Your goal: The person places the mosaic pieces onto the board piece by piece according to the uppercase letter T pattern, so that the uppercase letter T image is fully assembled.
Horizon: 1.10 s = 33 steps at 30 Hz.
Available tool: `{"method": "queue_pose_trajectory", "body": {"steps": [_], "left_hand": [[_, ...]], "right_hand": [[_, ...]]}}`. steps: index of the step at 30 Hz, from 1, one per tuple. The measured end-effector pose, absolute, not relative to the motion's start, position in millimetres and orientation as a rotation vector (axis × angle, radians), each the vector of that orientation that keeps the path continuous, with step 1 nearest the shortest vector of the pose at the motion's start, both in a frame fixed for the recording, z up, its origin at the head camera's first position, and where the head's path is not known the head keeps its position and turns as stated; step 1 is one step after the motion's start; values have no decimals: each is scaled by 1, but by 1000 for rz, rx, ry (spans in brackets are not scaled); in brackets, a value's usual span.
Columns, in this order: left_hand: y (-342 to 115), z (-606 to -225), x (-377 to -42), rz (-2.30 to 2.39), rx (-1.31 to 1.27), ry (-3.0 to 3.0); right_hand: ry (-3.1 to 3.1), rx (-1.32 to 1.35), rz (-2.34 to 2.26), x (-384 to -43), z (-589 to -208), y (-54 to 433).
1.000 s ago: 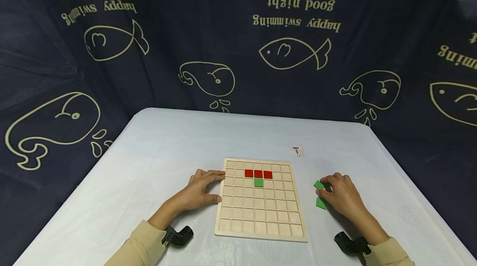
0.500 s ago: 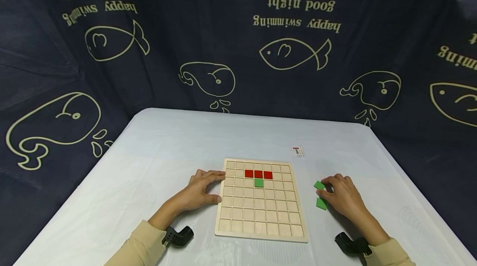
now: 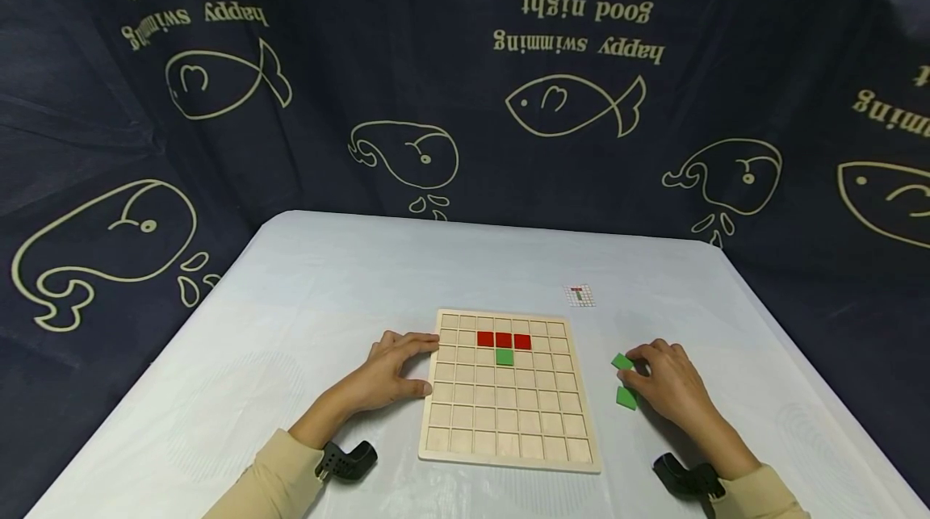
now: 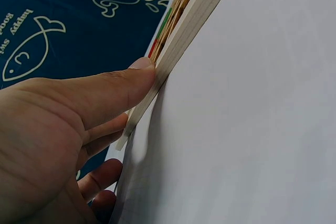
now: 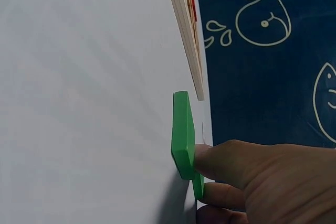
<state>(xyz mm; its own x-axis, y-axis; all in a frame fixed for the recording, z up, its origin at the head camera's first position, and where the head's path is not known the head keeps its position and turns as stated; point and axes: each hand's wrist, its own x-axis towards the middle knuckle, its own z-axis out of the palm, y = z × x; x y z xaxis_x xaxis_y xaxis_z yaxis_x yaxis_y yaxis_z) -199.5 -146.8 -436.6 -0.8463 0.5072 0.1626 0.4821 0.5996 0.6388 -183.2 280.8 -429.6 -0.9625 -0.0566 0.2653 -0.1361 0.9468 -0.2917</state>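
Note:
A wooden grid board (image 3: 506, 402) lies on the table, with a row of red tiles (image 3: 504, 340) in it and one green tile (image 3: 504, 357) below the middle one. My left hand (image 3: 385, 370) rests against the board's left edge, thumb and fingers extended; the left wrist view shows the thumb (image 4: 123, 90) touching the board's side (image 4: 173, 51). To the right of the board, my right hand (image 3: 668, 382) has thumb and index finger around a loose green tile (image 3: 622, 361), pinching it at the table. Another loose green tile (image 3: 626, 398) lies nearer, beside the thumb (image 5: 220, 161).
A small printed pattern card (image 3: 580, 295) showing a red and green T lies behind the board's right corner. The white table (image 3: 349, 277) meets a dark curtain (image 3: 465, 59) at the back. Black wrist devices (image 3: 347, 461) sit at both sleeves.

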Motion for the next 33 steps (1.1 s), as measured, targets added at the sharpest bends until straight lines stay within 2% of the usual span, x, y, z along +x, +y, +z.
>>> {"method": "queue_pose_trajectory", "body": {"steps": [33], "left_hand": [[-147, -436, -200, 1095, 865, 2777]], "right_hand": [[-2792, 234, 475, -186, -423, 268]]}}
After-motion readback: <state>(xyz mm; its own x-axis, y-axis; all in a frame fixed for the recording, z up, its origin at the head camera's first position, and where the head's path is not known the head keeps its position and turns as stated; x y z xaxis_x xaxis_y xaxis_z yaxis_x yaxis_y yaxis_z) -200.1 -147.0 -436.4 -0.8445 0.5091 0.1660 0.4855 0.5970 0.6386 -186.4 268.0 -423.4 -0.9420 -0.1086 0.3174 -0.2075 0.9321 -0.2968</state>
